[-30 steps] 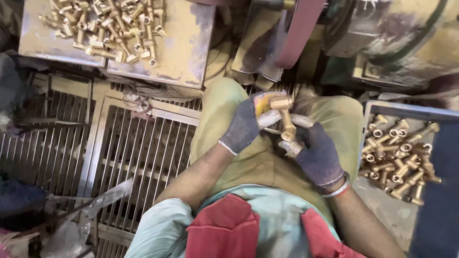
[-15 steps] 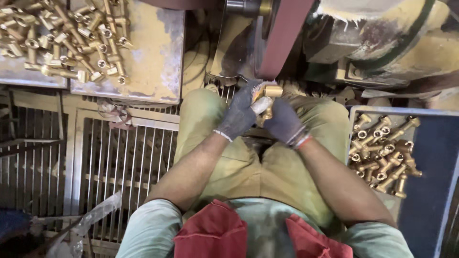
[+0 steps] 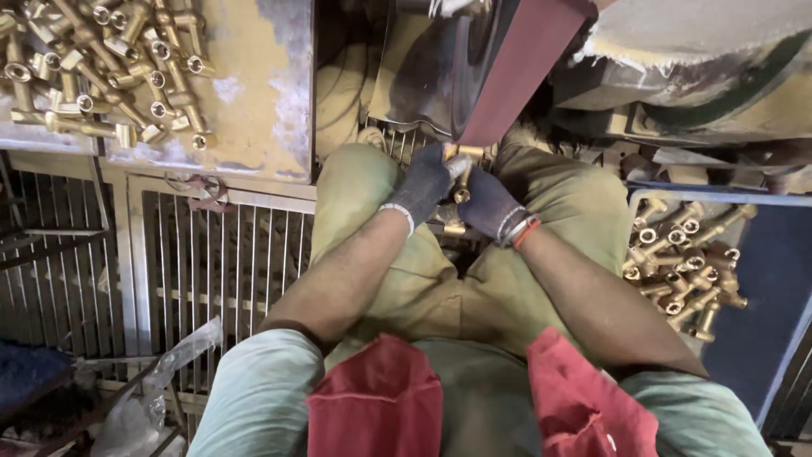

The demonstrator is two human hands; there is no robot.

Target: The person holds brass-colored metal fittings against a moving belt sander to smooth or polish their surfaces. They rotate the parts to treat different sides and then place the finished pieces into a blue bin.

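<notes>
While brass parts fill the tray (image 3: 254, 101) at left & bin (image 3: 761, 279) at right, our left hand (image 3: 423, 188) & right hand (image 3: 489, 207) both clamp, apparently, one brass fitting (image 3: 463, 173) against the belt (image 3: 520, 72).

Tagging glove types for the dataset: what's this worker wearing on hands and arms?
Both hands wear dark grey knit gloves: left hand has a pale cuff, right hand a pale cuff with a red-orange band. Forearms are bare; short pale green sleeves at the shoulders.

Sanding belt (image 3: 516, 72) blocks ahead; open floor grate (image 3: 220, 262) lies left.

Brass fitting (image 3: 463, 175), upright btw gloved fingers (image 3: 436, 173)
</notes>
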